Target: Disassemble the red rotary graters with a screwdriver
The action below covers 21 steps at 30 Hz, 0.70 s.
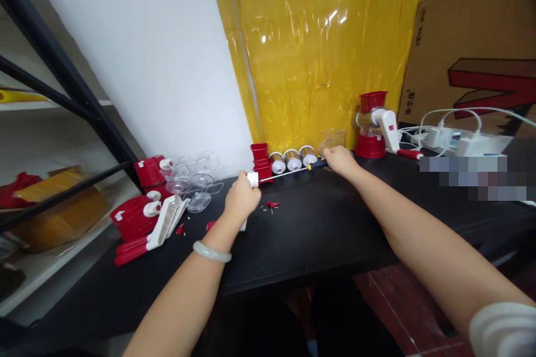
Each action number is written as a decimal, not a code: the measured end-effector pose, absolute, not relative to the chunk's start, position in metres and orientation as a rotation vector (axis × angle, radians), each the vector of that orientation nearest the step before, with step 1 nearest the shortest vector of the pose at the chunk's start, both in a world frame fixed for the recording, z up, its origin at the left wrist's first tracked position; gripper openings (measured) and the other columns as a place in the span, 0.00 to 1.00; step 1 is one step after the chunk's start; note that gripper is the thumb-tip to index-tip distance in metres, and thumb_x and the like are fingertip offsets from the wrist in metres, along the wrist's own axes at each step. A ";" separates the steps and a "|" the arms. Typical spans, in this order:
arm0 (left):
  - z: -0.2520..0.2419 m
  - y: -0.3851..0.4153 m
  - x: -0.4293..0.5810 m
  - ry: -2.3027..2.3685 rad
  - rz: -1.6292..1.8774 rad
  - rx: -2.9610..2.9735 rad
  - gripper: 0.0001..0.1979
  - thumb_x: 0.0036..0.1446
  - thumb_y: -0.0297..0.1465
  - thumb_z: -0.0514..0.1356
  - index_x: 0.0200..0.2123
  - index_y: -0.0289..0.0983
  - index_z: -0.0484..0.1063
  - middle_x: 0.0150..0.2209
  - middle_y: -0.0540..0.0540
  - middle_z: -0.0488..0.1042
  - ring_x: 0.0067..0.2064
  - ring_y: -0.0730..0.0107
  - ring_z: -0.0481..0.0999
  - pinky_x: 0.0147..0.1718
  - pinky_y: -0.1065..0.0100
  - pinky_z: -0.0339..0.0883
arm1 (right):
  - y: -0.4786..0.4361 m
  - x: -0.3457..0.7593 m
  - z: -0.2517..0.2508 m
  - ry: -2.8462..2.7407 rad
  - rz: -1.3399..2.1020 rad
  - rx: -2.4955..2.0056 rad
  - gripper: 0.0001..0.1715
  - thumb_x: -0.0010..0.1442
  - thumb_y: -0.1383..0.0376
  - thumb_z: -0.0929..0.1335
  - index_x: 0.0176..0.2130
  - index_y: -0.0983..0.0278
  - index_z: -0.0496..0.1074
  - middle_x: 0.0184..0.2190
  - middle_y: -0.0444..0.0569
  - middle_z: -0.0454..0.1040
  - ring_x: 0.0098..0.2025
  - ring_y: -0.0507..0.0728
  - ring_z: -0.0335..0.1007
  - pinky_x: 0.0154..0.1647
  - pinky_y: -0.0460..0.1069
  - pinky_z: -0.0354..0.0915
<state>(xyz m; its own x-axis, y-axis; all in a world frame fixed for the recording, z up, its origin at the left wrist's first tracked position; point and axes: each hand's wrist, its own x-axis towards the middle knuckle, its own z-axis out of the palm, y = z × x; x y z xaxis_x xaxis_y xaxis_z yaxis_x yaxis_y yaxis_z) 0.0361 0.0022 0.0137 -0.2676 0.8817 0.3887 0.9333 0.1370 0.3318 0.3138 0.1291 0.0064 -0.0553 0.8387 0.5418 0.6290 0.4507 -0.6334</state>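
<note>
My left hand [240, 198] is closed around a white plastic part [252, 179] on the black table [318, 234]. My right hand [340, 159] grips the black and yellow handle of a screwdriver [293, 172]. The screwdriver's thin metal shaft runs left and its tip meets the white part. Small screws and a red clip [272, 205] lie on the table just right of my left hand. A pale bangle [211, 252] sits on my left wrist.
Red and white slicer parts [142, 223] and clear plastic pieces [196, 181] lie at the left. Three metal drums [293, 159] and a red piece [260, 162] stand by the yellow sheet. An assembled red slicer [372, 125], white chargers [460, 142] and a cardboard box [477, 39] fill the right.
</note>
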 end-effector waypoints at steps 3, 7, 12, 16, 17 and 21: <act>0.009 0.012 0.024 -2.452 -1.078 -1.884 0.12 0.49 0.27 0.58 0.39 0.39 0.63 0.31 0.41 0.76 0.31 0.54 0.80 0.29 0.63 0.69 | 0.118 0.307 0.010 -1.697 0.135 -1.267 0.27 0.63 0.58 0.59 0.14 0.59 0.58 0.13 0.50 0.63 0.24 0.58 0.65 0.30 0.51 0.57; 0.011 0.018 0.016 -2.722 -1.408 -1.983 0.09 0.43 0.24 0.59 0.31 0.39 0.63 0.19 0.50 0.68 0.19 0.62 0.73 0.21 0.65 0.68 | 0.096 0.299 0.016 -1.664 -0.052 -0.918 0.20 0.61 0.58 0.60 0.20 0.59 0.61 0.21 0.51 0.69 0.28 0.58 0.67 0.36 0.53 0.61; 0.015 0.019 0.014 -2.750 -1.472 -1.946 0.07 0.42 0.23 0.57 0.28 0.38 0.63 0.18 0.52 0.66 0.19 0.66 0.72 0.21 0.66 0.70 | 0.094 0.290 0.012 -1.484 0.208 -0.710 0.15 0.54 0.53 0.70 0.35 0.60 0.68 0.28 0.46 0.73 0.33 0.57 0.70 0.39 0.52 0.65; 0.014 0.019 0.013 -2.616 -1.407 -1.854 0.11 0.45 0.26 0.59 0.35 0.39 0.64 0.23 0.49 0.71 0.23 0.61 0.76 0.24 0.64 0.70 | 0.115 0.291 0.001 -1.429 0.706 -0.861 0.28 0.55 0.38 0.65 0.34 0.60 0.68 0.19 0.43 0.69 0.21 0.55 0.67 0.26 0.50 0.63; 0.014 0.018 0.014 -2.550 -1.319 -1.833 0.12 0.46 0.26 0.59 0.37 0.39 0.64 0.26 0.46 0.73 0.27 0.58 0.78 0.26 0.63 0.71 | 0.120 0.293 -0.001 -1.475 0.809 -0.936 0.32 0.58 0.36 0.60 0.30 0.60 0.69 0.16 0.44 0.67 0.18 0.55 0.65 0.23 0.50 0.61; 0.012 0.013 0.018 -2.316 -0.997 -1.785 0.13 0.49 0.28 0.59 0.40 0.40 0.63 0.36 0.38 0.77 0.40 0.49 0.80 0.34 0.60 0.71 | 0.126 0.301 -0.001 -1.768 0.714 -1.334 0.35 0.64 0.45 0.58 0.14 0.59 0.64 0.10 0.50 0.63 0.17 0.57 0.63 0.25 0.52 0.59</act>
